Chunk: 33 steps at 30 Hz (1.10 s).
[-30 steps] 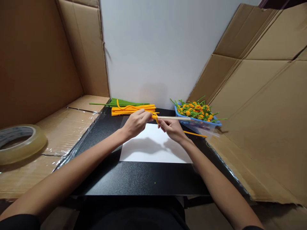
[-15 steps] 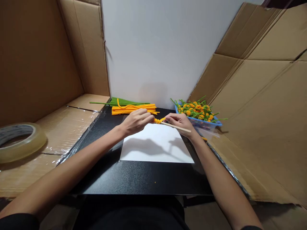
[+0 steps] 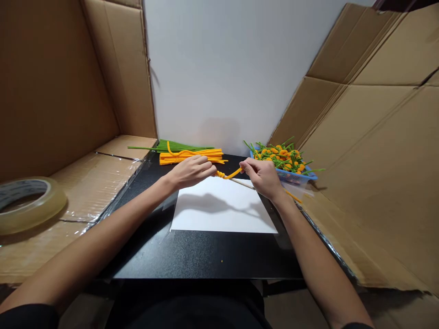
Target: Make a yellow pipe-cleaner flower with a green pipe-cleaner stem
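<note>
My left hand [image 3: 194, 172] is closed round one end of a thin pale stick [image 3: 242, 183], which slants down to the right over the paper. Coils of an orange pipe cleaner [image 3: 234, 173] wrap the stick just beside my left fingers. Pinched between thumb and fingers, the pipe cleaner's free length runs to my right hand [image 3: 261, 175]; more orange shows past that wrist. The stick's far end is hidden behind my right hand. Below both hands lies a white sheet of paper [image 3: 219, 210].
Behind my left hand lie a bundle of orange pipe cleaners [image 3: 171, 158] and green pipe cleaners [image 3: 171, 145]. A blue basket [image 3: 291, 177] at the back right holds orange-and-green pieces. A tape roll [image 3: 58, 201] rests on cardboard at the left. Cardboard walls flank the black table [image 3: 206, 256].
My right hand has moved slightly right and pulled the orange strand out from the coils, so a longer stretch shows between the hands. The stick now passes behind the right hand.
</note>
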Tool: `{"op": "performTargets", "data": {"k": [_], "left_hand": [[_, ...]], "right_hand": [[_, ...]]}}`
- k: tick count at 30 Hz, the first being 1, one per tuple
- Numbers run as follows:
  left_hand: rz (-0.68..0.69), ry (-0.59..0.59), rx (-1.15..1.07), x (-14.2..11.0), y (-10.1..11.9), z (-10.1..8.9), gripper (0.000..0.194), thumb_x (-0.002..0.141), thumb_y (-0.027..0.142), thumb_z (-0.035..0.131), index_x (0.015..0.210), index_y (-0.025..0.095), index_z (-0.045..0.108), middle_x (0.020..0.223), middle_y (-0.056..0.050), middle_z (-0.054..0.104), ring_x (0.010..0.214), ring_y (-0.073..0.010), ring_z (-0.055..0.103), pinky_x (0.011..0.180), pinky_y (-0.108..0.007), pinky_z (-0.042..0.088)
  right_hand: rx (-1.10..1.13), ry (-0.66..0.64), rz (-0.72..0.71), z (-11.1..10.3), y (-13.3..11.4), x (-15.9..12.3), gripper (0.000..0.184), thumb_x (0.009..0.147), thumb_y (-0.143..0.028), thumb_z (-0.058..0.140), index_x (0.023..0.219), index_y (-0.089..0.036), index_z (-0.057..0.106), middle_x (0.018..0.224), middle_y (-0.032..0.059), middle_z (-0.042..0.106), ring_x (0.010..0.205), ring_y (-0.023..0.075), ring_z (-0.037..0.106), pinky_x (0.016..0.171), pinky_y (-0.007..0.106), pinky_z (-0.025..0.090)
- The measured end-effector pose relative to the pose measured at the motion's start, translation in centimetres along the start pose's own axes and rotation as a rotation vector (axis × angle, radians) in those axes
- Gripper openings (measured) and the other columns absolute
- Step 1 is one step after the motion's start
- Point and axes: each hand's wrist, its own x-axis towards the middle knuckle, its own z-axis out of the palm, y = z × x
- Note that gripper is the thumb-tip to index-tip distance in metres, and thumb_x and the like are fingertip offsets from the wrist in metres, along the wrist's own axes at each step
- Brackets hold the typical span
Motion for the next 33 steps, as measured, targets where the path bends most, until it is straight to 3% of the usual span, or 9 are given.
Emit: {"op": "performTargets", "data": {"k": [3,5,9,12,18,23,27,30,33], "left_hand": [[0.028,0.129,-0.006,0.5,0.8,-0.6,0.022,0.100,0.017,0.039,0.087,0.017,0.056,0.072,-0.002,0.060,0.068,-0.0165,0.050,0.065,-0.031,0.035],[-0.021,0.188,-0.036,0.8,1.4,-0.8,0.022,0.099,0.015,0.039,0.086,0.018,0.056,0.070,-0.002,0.059,0.068,-0.0166,0.049,0.064,-0.031,0.034],[-0.105,0.209,-0.138,1.5,2.9,-0.6,0.022,0.099,0.014,0.038,0.084,0.017,0.054,0.070,-0.003,0.060,0.067,-0.0168,0.049,0.064,-0.030,0.034],[-0.267,0.187,-0.267,2.0,4.2,0.0,0.029,0.102,0.019,0.032,0.080,0.017,0.051,0.070,-0.004,0.059,0.065,-0.0166,0.048,0.062,-0.029,0.035],[-0.555,-0.061,-0.682,3.4,7.5,0.0,0.026,0.101,0.027,0.032,0.081,0.019,0.045,0.065,-0.001,0.052,0.056,-0.0150,0.043,0.055,-0.026,0.028],[-0.722,-0.058,-0.951,4.1,8.8,-0.8,0.027,0.100,0.029,0.032,0.077,0.020,0.043,0.058,0.003,0.043,0.051,-0.0134,0.039,0.055,-0.026,0.028],[-0.765,-0.088,-0.979,4.4,9.0,-1.1,0.027,0.098,0.028,0.034,0.074,0.020,0.044,0.058,0.002,0.046,0.051,-0.0137,0.040,0.055,-0.027,0.028],[-0.800,-0.066,-0.998,4.5,9.1,-1.2,0.030,0.099,0.030,0.033,0.074,0.019,0.046,0.061,0.001,0.050,0.054,-0.0143,0.044,0.056,-0.027,0.031],[-0.842,-0.035,-1.009,4.7,8.9,-1.3,0.034,0.100,0.033,0.032,0.074,0.019,0.048,0.063,0.001,0.052,0.057,-0.0143,0.046,0.057,-0.026,0.032]], "right_hand": [[0.297,-0.262,0.093,-0.1,0.4,0.2,0.046,0.095,-0.052,0.047,0.068,-0.017,0.058,0.056,-0.0018,0.046,0.050,0.0106,0.038,0.051,0.026,0.029],[0.444,-0.313,0.139,0.3,0.3,0.2,0.048,0.093,-0.058,0.048,0.068,-0.017,0.055,0.056,-0.0023,0.044,0.049,0.0102,0.037,0.049,0.025,0.028],[0.463,-0.086,0.168,1.7,-0.2,0.1,0.051,0.093,-0.060,0.047,0.065,-0.018,0.050,0.055,-0.0028,0.040,0.050,0.0100,0.034,0.050,0.026,0.025],[0.379,0.042,0.178,2.5,-0.7,0.0,0.052,0.093,-0.061,0.046,0.065,-0.018,0.049,0.057,-0.0021,0.041,0.052,0.0108,0.035,0.050,0.026,0.026],[0.212,0.242,0.254,3.3,-1.1,-0.2,0.052,0.095,-0.061,0.042,0.066,-0.019,0.049,0.055,-0.0018,0.043,0.049,0.0114,0.038,0.049,0.026,0.028],[0.206,0.243,0.235,4.1,-1.0,-0.5,0.048,0.096,-0.057,0.043,0.066,-0.019,0.049,0.053,-0.0021,0.042,0.049,0.0117,0.038,0.049,0.027,0.028],[0.280,0.177,0.273,4.8,-1.6,-0.8,0.047,0.094,-0.056,0.047,0.064,-0.020,0.048,0.050,-0.0031,0.039,0.046,0.0113,0.035,0.045,0.027,0.026],[0.323,0.114,0.282,5.1,-2.0,-0.8,0.047,0.094,-0.053,0.047,0.061,-0.020,0.047,0.049,-0.0014,0.046,0.046,0.0122,0.041,0.047,0.027,0.030],[0.202,0.082,0.280,5.2,-1.9,-0.8,0.044,0.094,-0.045,0.048,0.057,-0.020,0.047,0.048,0.0000,0.048,0.046,0.0127,0.041,0.049,0.027,0.030]]}}
